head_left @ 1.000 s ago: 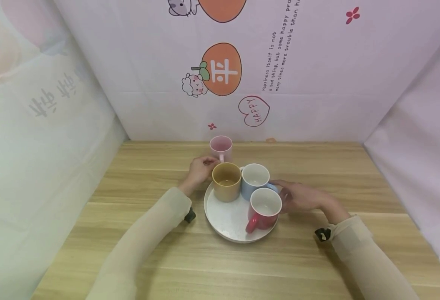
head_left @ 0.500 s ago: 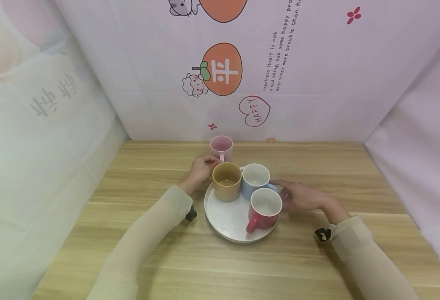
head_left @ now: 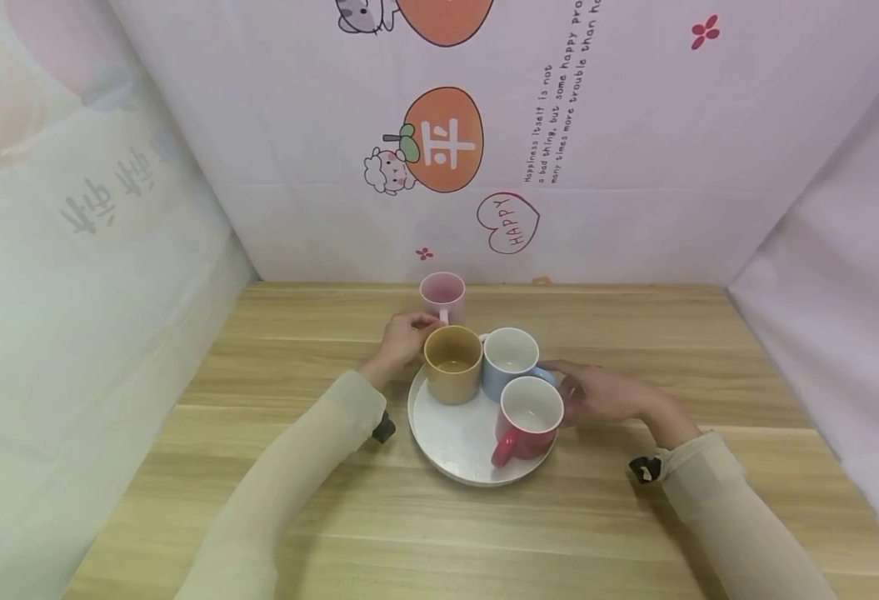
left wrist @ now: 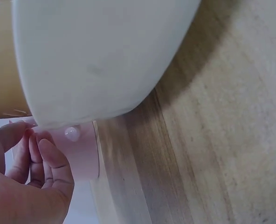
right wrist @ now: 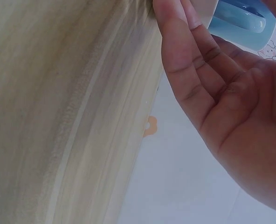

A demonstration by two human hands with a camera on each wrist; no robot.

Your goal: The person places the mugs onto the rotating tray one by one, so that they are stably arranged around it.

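A round white tray [head_left: 446, 437] carries three mugs: ochre [head_left: 452, 389], light blue [head_left: 495, 383] and red [head_left: 538, 446]. The red mug's handle faces the near side. My left hand [head_left: 402, 340] is at the tray's far left edge; in the left wrist view its thumb and fingertips pinch together at the rim. Around the right edge goes my right hand [head_left: 602, 393], beside the blue mug's handle; part of its grip is hidden behind the red mug. Behind the ochre mug stands a pink mug [head_left: 442, 292], close to my left fingertips.
The wooden table [head_left: 454, 542] reaches back to a white printed cloth [head_left: 619, 225]. Similar cloth hangs along the left side [head_left: 102, 283] and right side [head_left: 836, 275]. The pink mug is near the table's back edge.
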